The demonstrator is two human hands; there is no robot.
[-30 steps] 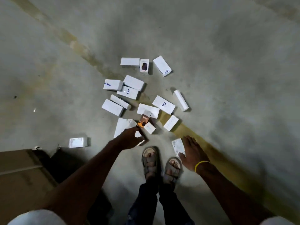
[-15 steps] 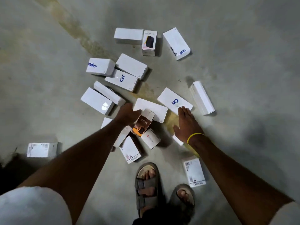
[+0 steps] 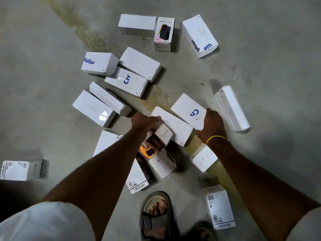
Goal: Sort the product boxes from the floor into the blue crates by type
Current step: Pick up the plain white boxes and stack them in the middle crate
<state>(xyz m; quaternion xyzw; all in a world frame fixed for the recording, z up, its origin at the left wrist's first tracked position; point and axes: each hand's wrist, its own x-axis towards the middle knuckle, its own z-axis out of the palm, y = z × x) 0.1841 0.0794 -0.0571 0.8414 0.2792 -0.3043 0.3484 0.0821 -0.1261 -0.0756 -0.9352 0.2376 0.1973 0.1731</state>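
Observation:
Several white product boxes lie scattered on the concrete floor. My left hand (image 3: pixel 143 122) curls its fingers over the left edge of a plain flat white box (image 3: pixel 175 128) in the middle of the pile. My right hand (image 3: pixel 212 122), a yellow band at its wrist, grips the near right corner of a white box printed "Cr" (image 3: pixel 186 109). Just below my left hand leans a brown and orange 65W box (image 3: pixel 152 145). No blue crate is in view.
More white boxes lie further out, among them a "Cr" box (image 3: pixel 126 81) and a box with a dark product picture (image 3: pixel 164 32). A long white box (image 3: pixel 231 107) lies right of my right hand. Labelled boxes (image 3: pixel 218 206) flank my sandalled foot (image 3: pixel 155 216).
I have leaned in closer to the pile. My left hand moved from the 65W box onto the plain white box. My right hand slid up to the "Cr" box and closed on its corner.

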